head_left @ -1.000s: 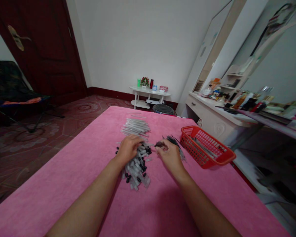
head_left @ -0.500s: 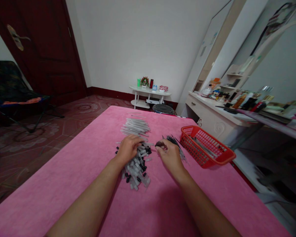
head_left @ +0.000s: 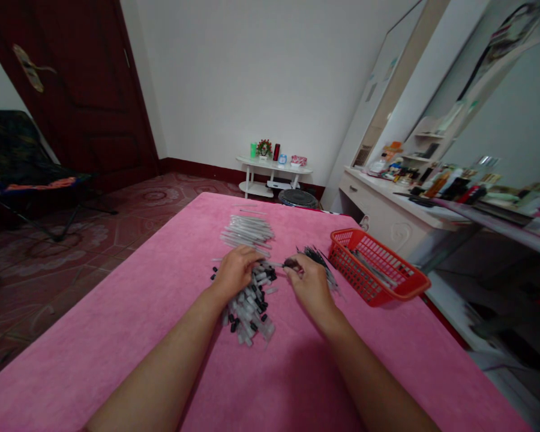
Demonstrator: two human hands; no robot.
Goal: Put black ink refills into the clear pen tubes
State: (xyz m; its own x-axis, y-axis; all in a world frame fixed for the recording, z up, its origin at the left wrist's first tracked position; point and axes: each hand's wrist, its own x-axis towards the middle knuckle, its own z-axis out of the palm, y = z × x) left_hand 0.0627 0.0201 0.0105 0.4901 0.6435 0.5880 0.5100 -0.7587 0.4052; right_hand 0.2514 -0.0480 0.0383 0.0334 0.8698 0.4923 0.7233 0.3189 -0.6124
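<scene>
My left hand (head_left: 234, 270) rests curled on a heap of small clear and black pen caps (head_left: 251, 306) on the pink table (head_left: 130, 336); what its fingers hold is hidden. My right hand (head_left: 309, 282) is closed in a pinch on a small dark pen part (head_left: 290, 263) just right of the heap. Behind my left hand lies a row of clear pen barrels (head_left: 247, 231). A bundle of thin dark refills (head_left: 317, 258) lies beyond my right hand.
A red plastic basket (head_left: 378, 273) holding a few pens stands at the table's right edge. A dresser with bottles (head_left: 414, 198) is on the right, a small white side table (head_left: 274, 171) by the far wall, a folding chair (head_left: 22, 174) at left.
Almost nothing has moved. My right hand's fingertips shifted very slightly around the dark part; my left hand stayed on the heap of caps.
</scene>
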